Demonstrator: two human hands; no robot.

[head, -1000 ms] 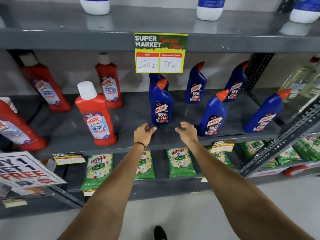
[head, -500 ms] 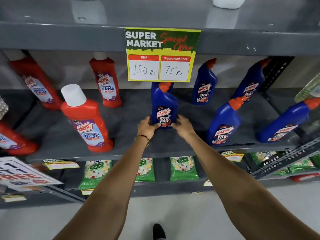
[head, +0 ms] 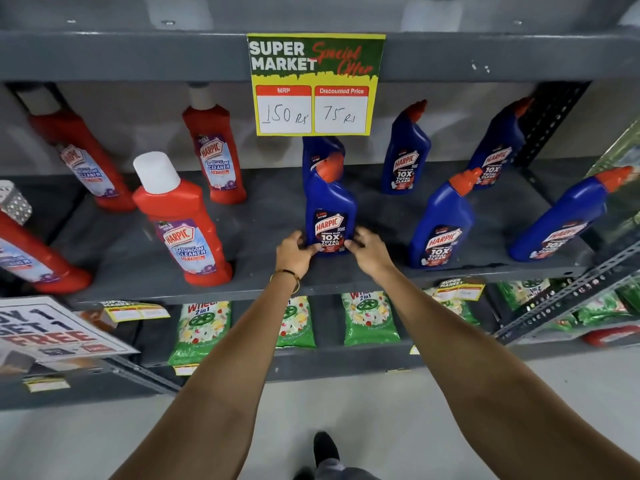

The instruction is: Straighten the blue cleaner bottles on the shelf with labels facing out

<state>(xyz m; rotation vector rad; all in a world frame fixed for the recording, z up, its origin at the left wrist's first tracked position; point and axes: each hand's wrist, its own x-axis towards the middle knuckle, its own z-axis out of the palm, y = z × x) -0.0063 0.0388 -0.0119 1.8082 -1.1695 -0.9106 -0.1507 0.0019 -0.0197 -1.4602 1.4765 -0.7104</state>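
Several blue cleaner bottles with orange caps stand on the grey middle shelf (head: 263,216). The front middle blue bottle (head: 330,202) is upright, label facing out. My left hand (head: 296,249) grips its base from the left and my right hand (head: 367,249) grips it from the right. Directly behind it stands another blue bottle (head: 320,152), partly hidden by the price sign. To the right stand a front blue bottle (head: 441,223), a leaning far-right blue bottle (head: 564,220) and two rear blue bottles (head: 407,154), (head: 498,147).
Red bathroom-cleaner bottles (head: 183,223) fill the shelf's left half. A yellow price sign (head: 315,84) hangs from the shelf above. Green detergent packs (head: 367,318) lie on the lower shelf. A promo board (head: 52,329) sticks out at lower left. A slotted metal upright (head: 568,296) runs at right.
Both hands reached forward from the shelf's front edge and closed around the base of the front middle blue bottle. The camera moved closer to the shelf.
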